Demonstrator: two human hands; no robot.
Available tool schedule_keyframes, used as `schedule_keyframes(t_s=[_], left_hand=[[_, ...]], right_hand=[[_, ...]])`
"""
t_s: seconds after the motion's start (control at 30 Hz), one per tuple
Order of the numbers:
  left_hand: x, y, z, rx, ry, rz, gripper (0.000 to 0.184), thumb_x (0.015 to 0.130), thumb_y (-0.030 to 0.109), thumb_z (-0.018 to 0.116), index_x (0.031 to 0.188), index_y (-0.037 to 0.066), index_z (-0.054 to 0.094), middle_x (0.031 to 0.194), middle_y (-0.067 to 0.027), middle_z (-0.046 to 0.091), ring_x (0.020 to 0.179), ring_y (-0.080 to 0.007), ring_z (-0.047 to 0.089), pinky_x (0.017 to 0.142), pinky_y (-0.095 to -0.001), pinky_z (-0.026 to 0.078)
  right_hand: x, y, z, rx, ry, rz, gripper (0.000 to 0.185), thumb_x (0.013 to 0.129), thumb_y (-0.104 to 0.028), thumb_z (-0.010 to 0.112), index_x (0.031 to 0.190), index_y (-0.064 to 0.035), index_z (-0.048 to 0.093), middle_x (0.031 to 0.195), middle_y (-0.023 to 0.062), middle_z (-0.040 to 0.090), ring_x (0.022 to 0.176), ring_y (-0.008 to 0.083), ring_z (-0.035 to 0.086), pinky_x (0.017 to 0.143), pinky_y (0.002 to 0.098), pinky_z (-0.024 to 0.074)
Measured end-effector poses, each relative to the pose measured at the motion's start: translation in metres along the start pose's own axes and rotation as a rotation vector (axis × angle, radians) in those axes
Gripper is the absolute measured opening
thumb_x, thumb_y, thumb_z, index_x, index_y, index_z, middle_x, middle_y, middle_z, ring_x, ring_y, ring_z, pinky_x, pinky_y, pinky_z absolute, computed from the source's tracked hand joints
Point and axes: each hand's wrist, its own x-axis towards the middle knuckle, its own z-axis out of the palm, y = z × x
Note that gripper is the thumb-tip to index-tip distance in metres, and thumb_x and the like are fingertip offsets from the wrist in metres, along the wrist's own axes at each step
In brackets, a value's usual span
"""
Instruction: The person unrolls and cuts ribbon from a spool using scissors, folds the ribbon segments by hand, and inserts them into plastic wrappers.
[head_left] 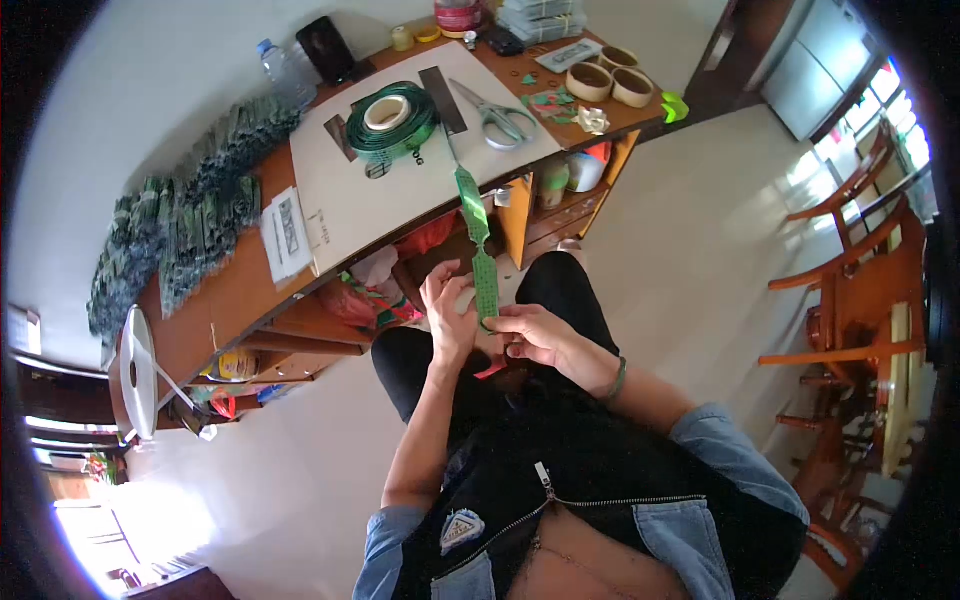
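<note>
A shiny green ribbon with a fine pattern runs from a large ribbon roll on the table down to my lap. My right hand pinches its lower end between thumb and fingers; a green bangle is on that wrist. Just left of the ribbon, my left hand is raised with its fingers apart and loosely bent, holding nothing that I can see. A small red-pink piece shows below my hands, its kind unclear. Grey-handled scissors lie on the white board right of the roll.
Bundles of dark green wrapped strips line the table's left side. Tape rolls stand at its right end, and a plastic bottle at the back. A white reel is at the left end. Wooden chairs stand at right.
</note>
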Motion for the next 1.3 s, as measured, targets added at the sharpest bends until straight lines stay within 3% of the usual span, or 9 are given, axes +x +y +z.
schedule_keyframes(t_s=[0.1, 0.13, 0.23, 0.4, 0.67, 0.87, 1.07, 1.13, 1.3], left_hand=[[0.005, 0.013, 0.009, -1.054, -0.034, -0.48, 0.029, 0.086, 0.006, 0.05, 0.115, 0.004, 0.048, 0.114, -0.0115, 0.051, 0.097, -0.028, 0.052, 0.081, -0.0394, 0.045], [0.01, 0.013, 0.008, -1.052, -0.04, -0.48, 0.029, 0.086, 0.006, 0.05, 0.115, 0.004, 0.048, 0.114, -0.0115, 0.051, 0.097, -0.028, 0.052, 0.081, -0.0394, 0.045], [0.027, 0.008, 0.001, -1.715, -0.27, -1.021, 0.036, 0.091, 0.013, 0.043, 0.125, 0.005, 0.038, 0.116, -0.0122, 0.051, 0.097, -0.0273, 0.054, 0.081, -0.0402, 0.047], [0.034, 0.019, 0.006, -1.792, -0.391, -1.045, 0.034, 0.093, 0.018, 0.041, 0.125, 0.006, 0.04, 0.113, -0.0133, 0.053, 0.091, -0.0255, 0.057, 0.075, -0.0389, 0.05], [0.015, 0.023, 0.001, -1.253, -0.272, -0.911, 0.027, 0.093, 0.015, 0.043, 0.116, 0.003, 0.05, 0.086, -0.0057, 0.059, 0.066, -0.0134, 0.057, 0.057, -0.0251, 0.048], [-0.031, 0.035, -0.049, -1.055, -0.452, -0.998, 0.024, 0.091, 0.011, 0.045, 0.112, 0.002, 0.052, 0.078, -0.0031, 0.057, 0.061, -0.0106, 0.054, 0.054, -0.0211, 0.045], [-0.032, -0.055, 0.002, -1.416, -0.239, -1.317, 0.033, 0.092, 0.03, 0.041, 0.105, 0.003, 0.053, 0.078, -0.0067, 0.056, 0.064, -0.019, 0.057, 0.055, -0.034, 0.048], [0.006, -0.05, 0.015, -1.406, -0.342, -0.979, 0.039, 0.091, 0.038, 0.038, 0.105, 0.004, 0.052, 0.08, -0.0073, 0.057, 0.067, -0.0218, 0.058, 0.058, -0.0392, 0.049], [0.046, 0.017, 0.002, -1.558, -0.338, -1.067, 0.03, 0.092, 0.028, 0.042, 0.105, 0.004, 0.054, 0.082, -0.0059, 0.057, 0.067, -0.0186, 0.057, 0.057, -0.0339, 0.049]], right_hand=[[-0.003, -0.004, -0.002, -0.186, 0.025, -0.107, 0.013, 0.079, -0.019, 0.066, 0.088, -0.0094, 0.062, 0.068, -0.0062, 0.054, 0.059, 0.0027, 0.046, 0.052, 0.0193, 0.0349], [-0.002, -0.003, -0.006, -0.181, 0.026, -0.108, 0.013, 0.079, -0.019, 0.066, 0.088, -0.0094, 0.062, 0.068, -0.0062, 0.054, 0.059, 0.0027, 0.046, 0.052, 0.0193, 0.0349], [0.002, 0.001, -0.012, -0.399, 0.071, -0.248, 0.014, 0.078, -0.019, 0.066, 0.084, -0.0077, 0.062, 0.068, -0.0057, 0.055, 0.058, 0.0018, 0.045, 0.05, 0.0186, 0.0334], [-0.004, 0.001, -0.017, -0.368, 0.099, -0.288, 0.016, 0.078, -0.02, 0.067, 0.085, -0.0064, 0.063, 0.068, -0.005, 0.056, 0.057, 0.0017, 0.044, 0.05, 0.0173, 0.0321], [0.006, -0.021, -0.026, -0.579, 0.049, -0.551, 0.025, 0.08, -0.025, 0.066, 0.094, -0.0047, 0.062, 0.076, -0.0023, 0.059, 0.059, 0.0023, 0.042, 0.051, 0.0181, 0.0309], [0.062, -0.091, 0.016, 0.071, -0.101, -0.135, 0.03, 0.081, -0.033, 0.064, 0.093, -0.0057, 0.058, 0.077, -0.0012, 0.057, 0.057, 0.0042, 0.036, 0.049, 0.02, 0.0314], [0.026, -0.051, 0.014, -0.203, 0.035, -0.252, 0.014, 0.081, -0.023, 0.064, 0.084, -0.01, 0.059, 0.074, -0.0051, 0.053, 0.056, 0.0017, 0.036, 0.045, 0.0171, 0.0255], [0.008, -0.028, 0.007, -0.22, 0.059, -0.24, 0.013, 0.081, -0.022, 0.064, 0.084, -0.0097, 0.06, 0.073, -0.0054, 0.053, 0.057, 0.0009, 0.036, 0.045, 0.0172, 0.0258], [-0.006, 0.008, -0.004, -0.254, 0.129, -0.28, 0.013, 0.081, -0.019, 0.064, 0.086, -0.0071, 0.062, 0.075, -0.0052, 0.055, 0.059, 0.0003, 0.039, 0.047, 0.0172, 0.0276]])
